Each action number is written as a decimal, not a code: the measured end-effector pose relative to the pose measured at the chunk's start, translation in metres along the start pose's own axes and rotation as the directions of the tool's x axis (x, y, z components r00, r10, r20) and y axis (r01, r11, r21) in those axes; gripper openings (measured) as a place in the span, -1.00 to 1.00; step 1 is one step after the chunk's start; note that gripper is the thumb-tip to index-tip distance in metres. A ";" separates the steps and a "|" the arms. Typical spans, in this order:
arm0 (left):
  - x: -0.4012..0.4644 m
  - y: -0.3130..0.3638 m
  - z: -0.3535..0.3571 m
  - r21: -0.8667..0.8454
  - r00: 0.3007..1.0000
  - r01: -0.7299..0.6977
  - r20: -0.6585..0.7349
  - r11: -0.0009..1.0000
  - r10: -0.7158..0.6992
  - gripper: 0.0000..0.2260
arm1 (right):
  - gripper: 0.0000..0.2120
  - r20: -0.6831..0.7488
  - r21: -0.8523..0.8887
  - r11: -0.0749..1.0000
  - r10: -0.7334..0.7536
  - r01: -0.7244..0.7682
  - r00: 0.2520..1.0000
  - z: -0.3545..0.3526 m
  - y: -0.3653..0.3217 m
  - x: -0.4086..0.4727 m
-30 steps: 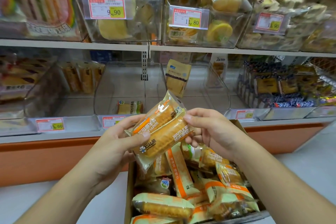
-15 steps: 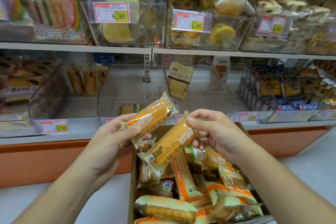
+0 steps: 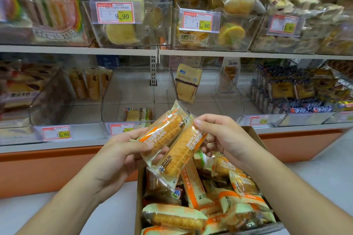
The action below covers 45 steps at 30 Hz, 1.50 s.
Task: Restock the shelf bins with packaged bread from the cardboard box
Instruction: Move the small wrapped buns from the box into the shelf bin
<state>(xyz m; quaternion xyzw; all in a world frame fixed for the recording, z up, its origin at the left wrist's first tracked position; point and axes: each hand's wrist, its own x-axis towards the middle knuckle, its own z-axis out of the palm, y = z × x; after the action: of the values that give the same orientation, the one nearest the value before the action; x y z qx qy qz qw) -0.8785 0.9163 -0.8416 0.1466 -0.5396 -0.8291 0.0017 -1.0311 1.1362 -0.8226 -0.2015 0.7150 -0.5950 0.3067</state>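
Hands (image 3: 122, 150) (image 3: 225, 139) around two ridged, film-wrapped loaves (image 3: 172, 147)

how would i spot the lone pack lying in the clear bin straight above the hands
Start at the lower shelf, just above its orange base. The clear bin right of the 15.60 price tag is almost bare. Flat on its floor near the front lies one small green-and-white bread pack, unlike the long orange waffle packs upright in the bin to its left.

A shop aisle: 2 white shelf boards (image 3: 114, 50) span from 9 to 3 o'clock, carrying price tags (image 3: 114, 13); an orange base panel (image 3: 47, 170) sits below, meeting pale grey floor (image 3: 324, 181) at 4 o'clock
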 end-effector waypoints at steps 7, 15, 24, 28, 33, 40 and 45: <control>-0.003 0.005 0.000 -0.096 0.999 0.029 0.039 0.995 -0.025 -0.53 | -0.80 -0.033 0.064 0.997 -0.039 0.041 0.999 0.005 -0.005 -0.004; -0.007 0.029 -0.028 -0.149 0.976 -0.058 -0.215 0.987 0.025 -0.70 | -0.60 -0.033 0.178 0.984 0.035 -0.029 0.999 0.011 -0.006 -0.003; -0.027 0.048 -0.087 0.014 0.952 0.032 -0.306 0.999 -0.026 -0.70 | -0.62 0.089 0.333 0.933 0.111 -0.134 0.990 0.079 -0.018 0.015; -0.032 0.051 -0.109 -0.014 0.957 0.023 -0.290 1.000 -0.026 -0.67 | -0.63 0.155 0.365 0.928 0.019 -0.075 0.988 0.128 -0.024 0.035; -0.033 0.058 -0.135 -0.022 0.953 -0.027 -0.301 0.999 0.020 -0.66 | -0.72 0.073 0.312 0.950 -0.025 0.001 0.997 0.178 -0.019 0.068; -0.024 0.059 -0.159 0.145 0.922 -0.124 -0.349 0.982 0.168 -0.54 | -0.77 0.126 -0.149 0.982 -0.096 0.115 0.987 0.219 -0.024 0.106; -0.018 0.062 -0.194 0.365 0.926 -0.071 -0.322 0.928 0.198 -0.47 | -0.55 0.137 -0.262 0.932 -0.220 0.250 0.966 0.219 -0.050 0.151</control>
<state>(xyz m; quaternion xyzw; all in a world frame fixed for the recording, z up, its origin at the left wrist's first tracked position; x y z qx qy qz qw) -0.8234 0.7195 -0.8549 0.2532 -0.6770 -0.6787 0.1304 -0.9969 0.8681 -0.8266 -0.3578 0.7448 -0.5098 0.2393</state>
